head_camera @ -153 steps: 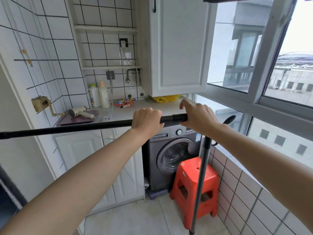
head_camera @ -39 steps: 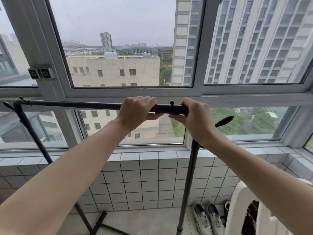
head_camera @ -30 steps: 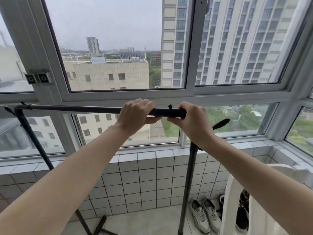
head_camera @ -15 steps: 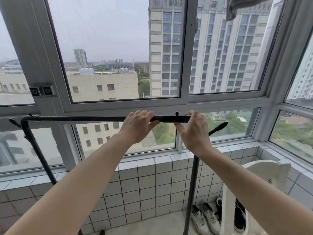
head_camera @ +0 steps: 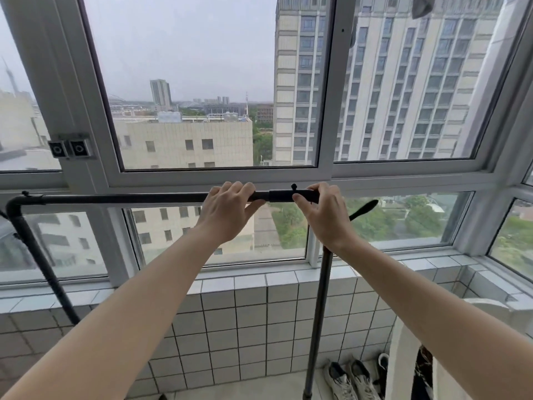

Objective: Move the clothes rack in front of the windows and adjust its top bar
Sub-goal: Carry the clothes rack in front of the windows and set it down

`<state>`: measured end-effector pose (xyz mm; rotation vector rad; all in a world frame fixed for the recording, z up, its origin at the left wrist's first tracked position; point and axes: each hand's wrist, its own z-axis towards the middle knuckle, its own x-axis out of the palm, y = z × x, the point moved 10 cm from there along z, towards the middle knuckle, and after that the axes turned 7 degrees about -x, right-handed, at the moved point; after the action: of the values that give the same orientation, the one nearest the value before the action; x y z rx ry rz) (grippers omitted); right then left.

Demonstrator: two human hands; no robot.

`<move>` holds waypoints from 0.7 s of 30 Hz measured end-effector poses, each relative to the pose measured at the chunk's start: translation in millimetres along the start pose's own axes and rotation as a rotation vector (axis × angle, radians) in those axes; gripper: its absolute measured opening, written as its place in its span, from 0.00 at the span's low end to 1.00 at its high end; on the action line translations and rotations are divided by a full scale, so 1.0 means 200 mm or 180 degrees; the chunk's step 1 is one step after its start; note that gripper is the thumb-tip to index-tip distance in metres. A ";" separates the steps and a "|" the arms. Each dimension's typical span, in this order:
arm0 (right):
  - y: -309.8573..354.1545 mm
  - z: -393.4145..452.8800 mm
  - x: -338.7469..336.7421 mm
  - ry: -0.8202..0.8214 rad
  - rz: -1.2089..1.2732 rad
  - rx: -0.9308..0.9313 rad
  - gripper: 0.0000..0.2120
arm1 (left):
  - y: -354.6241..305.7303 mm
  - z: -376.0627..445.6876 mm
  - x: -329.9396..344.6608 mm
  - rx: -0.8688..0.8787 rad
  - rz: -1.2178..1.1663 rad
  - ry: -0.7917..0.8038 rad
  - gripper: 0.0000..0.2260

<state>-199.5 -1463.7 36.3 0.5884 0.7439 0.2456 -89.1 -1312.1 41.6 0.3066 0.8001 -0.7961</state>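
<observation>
The black clothes rack stands in front of the windows. Its thin top bar runs from a bent left corner to a thicker sleeve with a small knob on top. My left hand wraps over the thin bar just left of the sleeve. My right hand grips the sleeve's right end, thumb under the knob. The right upright drops to the floor below my right wrist; the left leg slants down at the left. A black hook arm sticks out to the right.
A white-tiled low wall with a ledge runs under the windows. A pair of sneakers lies on the floor beside the right upright. A white chair or stand with dark items is at the lower right. Grey cloth hangs top right.
The view swung from the washing-machine corner to the windows, the rack coming along in both hands. In the last half second my right hand closed tighter on the sleeve; the bar stays level.
</observation>
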 end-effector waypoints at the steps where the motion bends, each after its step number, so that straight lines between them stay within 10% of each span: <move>1: -0.03 0.04 0.01 0.0020 -0.0009 -0.0029 0.20 | 0.00 0.02 0.02 -0.0042 0.0020 0.0003 0.17; 21: -0.41 0.75 0.22 0.0381 0.0758 -0.0762 0.19 | -0.03 0.41 0.28 -0.0826 0.0357 -0.0359 0.16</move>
<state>-63.0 -1574.1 50.5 0.4362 0.7465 0.5862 -25.6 -1388.5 56.2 0.0733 0.7632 -0.5911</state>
